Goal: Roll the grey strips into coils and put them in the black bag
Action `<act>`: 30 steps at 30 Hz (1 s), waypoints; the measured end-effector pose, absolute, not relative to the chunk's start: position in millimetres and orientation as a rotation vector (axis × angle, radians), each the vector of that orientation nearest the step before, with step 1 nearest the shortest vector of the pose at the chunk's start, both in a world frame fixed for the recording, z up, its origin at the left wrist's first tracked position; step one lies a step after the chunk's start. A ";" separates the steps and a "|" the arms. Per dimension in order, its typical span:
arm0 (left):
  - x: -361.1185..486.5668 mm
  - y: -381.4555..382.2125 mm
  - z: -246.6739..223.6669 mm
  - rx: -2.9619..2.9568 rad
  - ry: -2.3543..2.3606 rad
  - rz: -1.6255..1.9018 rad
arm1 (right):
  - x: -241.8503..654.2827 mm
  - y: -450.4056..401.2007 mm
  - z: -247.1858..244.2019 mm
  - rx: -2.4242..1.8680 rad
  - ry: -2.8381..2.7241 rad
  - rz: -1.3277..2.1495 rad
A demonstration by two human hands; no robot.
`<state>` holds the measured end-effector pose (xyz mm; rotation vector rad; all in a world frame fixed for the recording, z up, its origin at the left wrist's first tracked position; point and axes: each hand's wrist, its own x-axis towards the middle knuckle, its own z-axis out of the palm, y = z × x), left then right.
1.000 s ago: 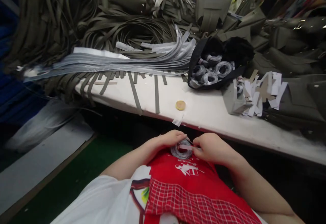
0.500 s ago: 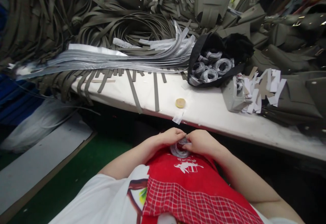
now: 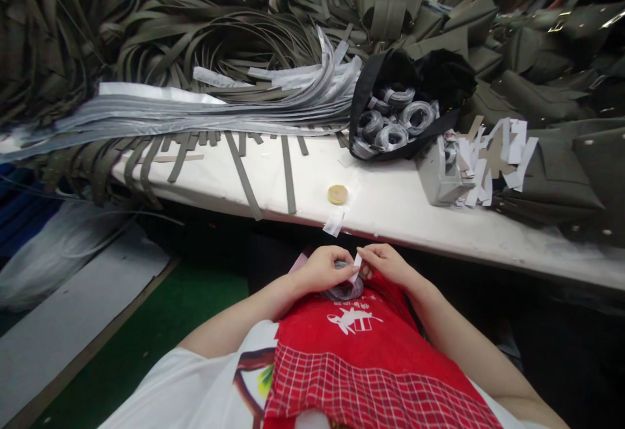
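Note:
Against the red apron, my left hand (image 3: pixel 326 269) is closed on a coil of clear grey strip (image 3: pixel 344 291), its thumb across the upper part of the ring. A short white paper strip (image 3: pixel 357 265) stands up from the coil beside my left thumb. My right hand (image 3: pixel 388 263) pinches the top end of that paper strip between thumb and fingertips. Just beyond my hands, a small white paper piece (image 3: pixel 334 224) hangs over the table edge, and a yellow tape roll (image 3: pixel 337 194) lies behind it.
On the white table (image 3: pixel 381 201), a black bag (image 3: pixel 364 90) holds several similar coils. Right of it stands a grey box (image 3: pixel 437 178) beside loose paper strips (image 3: pixel 515 149). Long grey strips (image 3: pixel 209 120) and dark straps (image 3: pixel 234 32) pile up at left; grey-brown bags (image 3: pixel 551 175) crowd the right.
A white paper strip now shows between my hands at the coil. My right hand has shifted from the coil's side to the strip's end. The camera view has moved slightly.

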<state>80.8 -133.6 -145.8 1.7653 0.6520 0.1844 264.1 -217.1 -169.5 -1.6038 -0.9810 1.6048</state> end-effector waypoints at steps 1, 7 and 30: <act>80.5 -134.4 -146.9 1.777 0.663 0.201 | 262.2 -217.6 -174.8 -1.604 -0.968 1.629; 75.9 -138.1 -147.9 1.852 0.676 0.358 | 242.0 -218.4 -187.1 -1.543 -0.921 1.555; 81.1 -148.5 -130.4 1.845 1.020 0.326 | 259.8 -207.4 -146.9 -1.502 -1.060 1.569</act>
